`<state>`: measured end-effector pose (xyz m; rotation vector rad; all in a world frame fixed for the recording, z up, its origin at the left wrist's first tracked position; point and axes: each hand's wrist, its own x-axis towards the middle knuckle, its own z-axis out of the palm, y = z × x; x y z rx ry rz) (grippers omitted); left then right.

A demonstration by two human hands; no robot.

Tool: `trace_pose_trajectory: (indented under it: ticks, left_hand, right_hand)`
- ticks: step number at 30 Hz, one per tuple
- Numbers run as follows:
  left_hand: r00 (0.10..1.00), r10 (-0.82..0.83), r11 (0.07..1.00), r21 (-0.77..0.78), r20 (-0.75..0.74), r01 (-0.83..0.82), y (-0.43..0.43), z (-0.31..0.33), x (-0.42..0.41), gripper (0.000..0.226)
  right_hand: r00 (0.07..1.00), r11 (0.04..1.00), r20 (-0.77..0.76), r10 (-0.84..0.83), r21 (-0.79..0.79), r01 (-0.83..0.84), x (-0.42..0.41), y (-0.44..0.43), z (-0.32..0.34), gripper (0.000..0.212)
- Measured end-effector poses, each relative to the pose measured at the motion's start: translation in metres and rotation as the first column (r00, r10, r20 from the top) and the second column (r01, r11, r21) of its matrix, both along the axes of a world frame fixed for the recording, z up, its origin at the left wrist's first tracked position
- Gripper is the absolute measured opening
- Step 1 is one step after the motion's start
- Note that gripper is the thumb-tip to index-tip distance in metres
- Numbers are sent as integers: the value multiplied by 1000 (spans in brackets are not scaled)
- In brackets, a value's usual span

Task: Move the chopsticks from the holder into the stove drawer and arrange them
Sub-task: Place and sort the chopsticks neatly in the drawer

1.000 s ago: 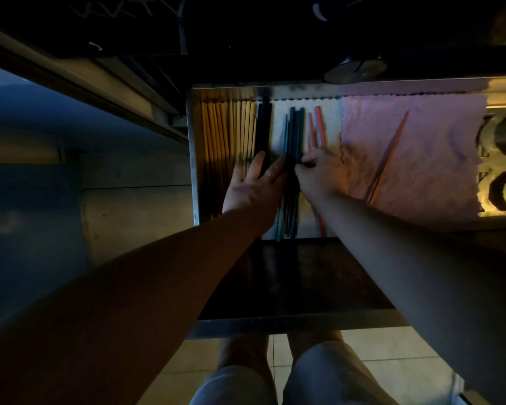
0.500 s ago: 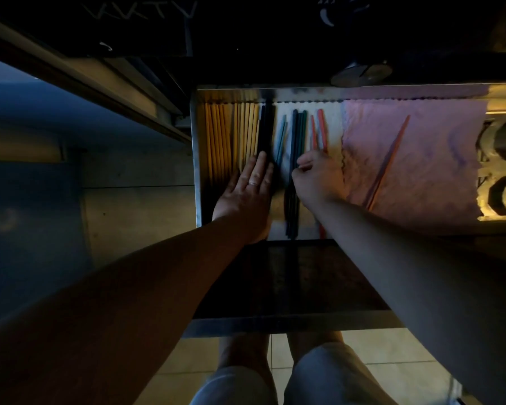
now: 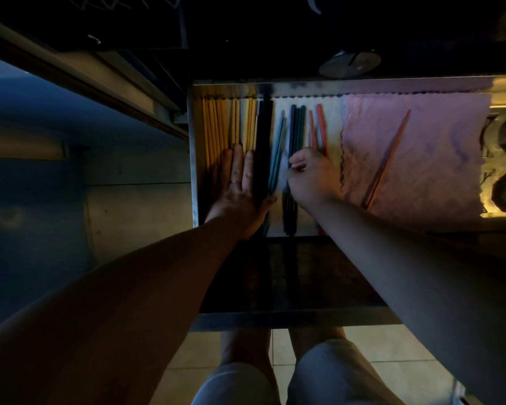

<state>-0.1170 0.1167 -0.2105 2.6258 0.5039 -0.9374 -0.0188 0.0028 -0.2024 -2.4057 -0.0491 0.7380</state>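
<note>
In the drawer (image 3: 192, 159), the left hand (image 3: 240, 188) lies flat with straight fingers on the yellow chopsticks (image 3: 214, 127). It should press gently, so that the rows remain parallel. The right hand (image 3: 311, 176), fingers curled, pinches the dark blue-green chopsticks (image 3: 297, 124); better to slide them straight, with ends level. The sticks are thin, smooth and sorted by colour. One orange chopstick (image 3: 392, 153) lies tilted on the pink cloth (image 3: 435, 176).

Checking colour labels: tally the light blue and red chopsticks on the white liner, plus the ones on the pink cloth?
Light blue chopsticks: 2
Red chopsticks: 2
Orange chopsticks on the pink cloth: 2, lying close together
Total: 6
</note>
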Motion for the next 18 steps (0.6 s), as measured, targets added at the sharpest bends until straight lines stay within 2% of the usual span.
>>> trace_pose_trajectory:
  ticks: [4, 9, 14, 18]
  left_hand:
    - [999, -21, 995, 100, 27, 18, 0, 2, 0, 91]
    - [999, -23, 999, 45, -47, 25, 2, 6, 4, 92]
    - [1000, -22, 999, 39, 6, 22, 1, 10, 5, 88]
    - [967, -241, 971, 31, 81, 239, -11, 13, 13, 81]
  right_hand:
    - [1000, 1000, -5, 5, 12, -5, -1, 0, 1, 14]
    - [1000, 999, 9, 12, 41, -12, -4, 0, 3, 13]
    - [1000, 999, -12, 22, 38, -22, -5, 2, 3, 13]
    - [1000, 1000, 3, -5, 5, 4, -2, -1, 4, 18]
